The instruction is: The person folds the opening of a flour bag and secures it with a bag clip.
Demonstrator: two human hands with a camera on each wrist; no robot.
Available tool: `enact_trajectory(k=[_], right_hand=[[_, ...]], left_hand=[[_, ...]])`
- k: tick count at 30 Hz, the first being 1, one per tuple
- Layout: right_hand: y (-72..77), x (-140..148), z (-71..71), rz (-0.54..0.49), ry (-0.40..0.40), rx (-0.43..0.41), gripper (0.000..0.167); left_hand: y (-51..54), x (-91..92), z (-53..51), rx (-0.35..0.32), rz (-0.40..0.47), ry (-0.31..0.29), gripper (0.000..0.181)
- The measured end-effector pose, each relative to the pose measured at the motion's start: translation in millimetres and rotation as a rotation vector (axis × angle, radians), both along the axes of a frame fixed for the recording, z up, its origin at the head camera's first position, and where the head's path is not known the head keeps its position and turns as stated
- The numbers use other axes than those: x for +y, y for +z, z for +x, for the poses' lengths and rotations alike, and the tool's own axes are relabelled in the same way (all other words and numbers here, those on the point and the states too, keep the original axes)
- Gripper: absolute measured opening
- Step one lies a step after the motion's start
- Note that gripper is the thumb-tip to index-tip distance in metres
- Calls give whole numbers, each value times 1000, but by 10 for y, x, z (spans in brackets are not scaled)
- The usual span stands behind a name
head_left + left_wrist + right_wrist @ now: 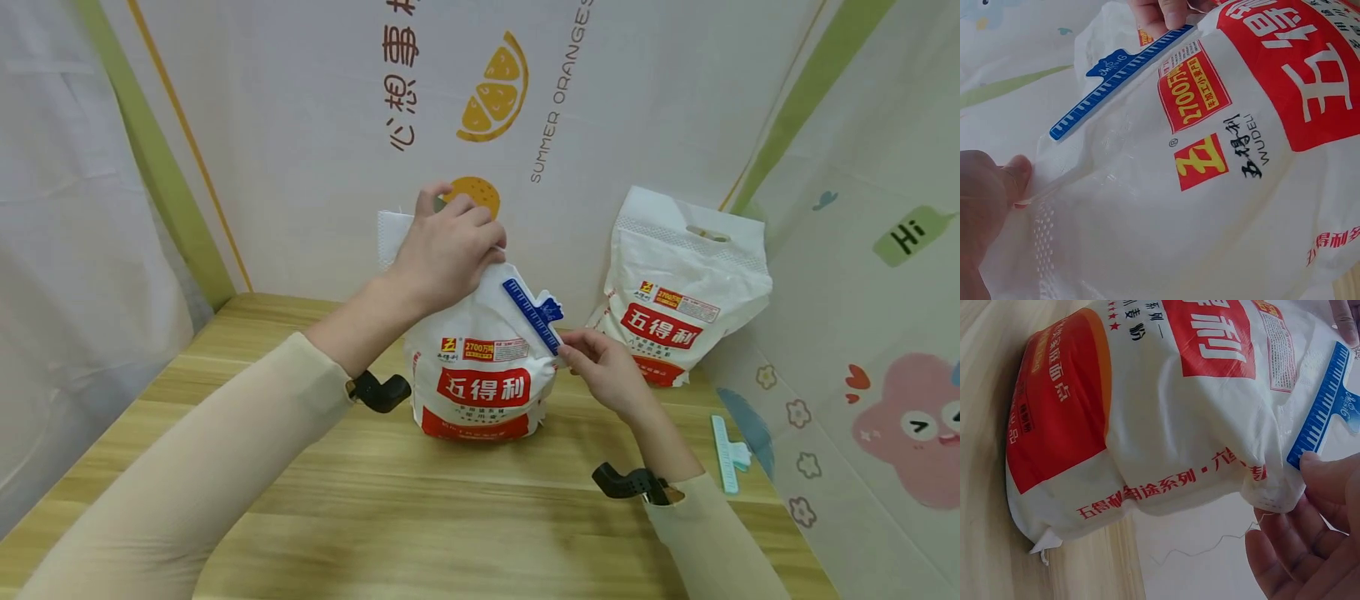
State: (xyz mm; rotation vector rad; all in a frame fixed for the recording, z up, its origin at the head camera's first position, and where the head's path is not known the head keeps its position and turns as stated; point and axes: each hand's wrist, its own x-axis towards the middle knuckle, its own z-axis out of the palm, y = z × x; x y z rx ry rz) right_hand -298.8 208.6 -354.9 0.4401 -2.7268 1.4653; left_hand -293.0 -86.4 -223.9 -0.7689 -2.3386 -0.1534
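White bag, red labels, stands on the wooden table, centre of the head view. Its upper right edge slopes down to the right. Blue clip set along that slope, tilted from upper left to lower right; a shaped tab with lettering juts out on its right side.

Left hand at the bag's top, upper middle of the frame. Fingers bent, gripping the upper edge; left wrist view shows the thumb against the white plastic, at left.

Right hand just right of centre, at the clip's lower end. Thumb and finger closed together there in a pinch; right wrist view shows the thumb touching the end of the blue bar, other fingers loosely curved at lower right.

Outward: second bag, similar print, right of centre, leaning a little, handle hole in its top band. Pale green clip lies on the table, lower right, well apart from both hands. Beige sleeves on both arms, a black mount at each wrist. Back cloth at top of frame, printed with an orange slice. Right-hand cloth carries a pink smiling flower.
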Motion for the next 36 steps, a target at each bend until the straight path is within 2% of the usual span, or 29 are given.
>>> enact_trajectory(k=[2, 7, 9, 12, 18, 22, 25, 28, 30, 31, 33, 36], right_hand=[[-9, 5, -6, -5, 6, -2, 32], [-33, 42, -16, 31, 3, 0, 30], [-46, 58, -16, 45, 0, 7, 27], [-71, 69, -14, 52, -7, 16, 22], [-139, 65, 6, 73, -36, 3, 19], [-185, 86, 9, 42, -47, -24, 24], [-216, 105, 4, -3, -38, -26, 26], [-251, 123, 7, -48, -26, -31, 27], [-272, 134, 13, -76, -20, -42, 29], [-283, 138, 18, -90, -20, -47, 30], [-299, 142, 29, -117, -18, -51, 33], [-316, 141, 48, -148, -25, -42, 37]], left_hand=[[12, -25, 6, -22, 3, 22, 19], [120, -124, 11, -146, 20, 107, 29], [147, -153, 6, -165, 40, 111, 28], [146, -148, 4, -137, 59, 89, 23], [79, -61, 9, -6, 52, 65, 20], [28, -128, 31, 21, 97, 60, 22], [-17, -249, 71, 63, 239, 73, 30], [-99, -415, 97, 110, 474, 49, 43], [-196, -546, 110, 105, 629, 26, 51], [-258, -609, 118, 80, 701, 12, 54], [-394, -721, 145, -29, 826, -8, 57], [-640, -841, 185, -258, 935, -55, 60]])
